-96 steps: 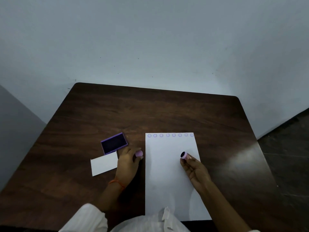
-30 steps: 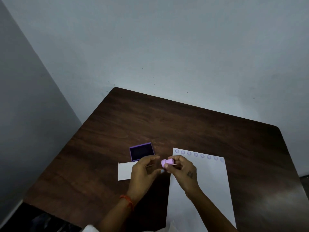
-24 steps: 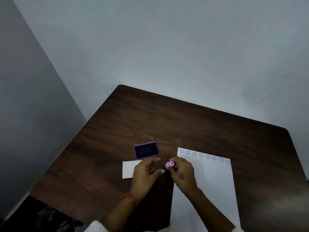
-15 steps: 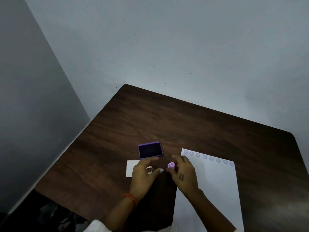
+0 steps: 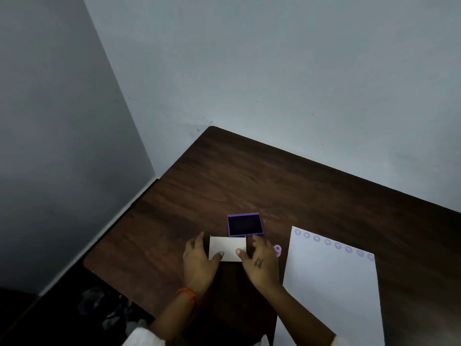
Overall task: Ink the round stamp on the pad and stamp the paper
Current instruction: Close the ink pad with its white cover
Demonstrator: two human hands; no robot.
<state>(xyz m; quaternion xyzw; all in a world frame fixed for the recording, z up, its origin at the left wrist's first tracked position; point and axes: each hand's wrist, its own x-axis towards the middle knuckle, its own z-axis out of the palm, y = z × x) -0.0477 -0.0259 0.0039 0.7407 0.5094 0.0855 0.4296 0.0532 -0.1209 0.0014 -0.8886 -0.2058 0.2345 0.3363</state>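
The small pink round stamp [image 5: 277,249] lies on the dark wooden table [image 5: 287,186], just right of my right hand and free of it. The purple ink pad [image 5: 244,224] sits open, dark ink facing up. Directly in front of it lies a white rectangular lid [image 5: 227,247]. My left hand [image 5: 199,260] holds the lid's left end, thumb on top. My right hand [image 5: 260,263] holds its right end the same way. The white paper [image 5: 331,290] lies to the right, with a row of several purple round prints [image 5: 333,243] along its top edge.
The table's left edge runs close to a grey wall [image 5: 62,146], and its far edge meets a pale wall [image 5: 274,71]. Dark clutter lies on the floor [image 5: 99,310] below the table's near left corner.
The stamp has left my hands and now lies on the table. Both hands have moved left onto the white lid and taken its ends. The view has swung left.
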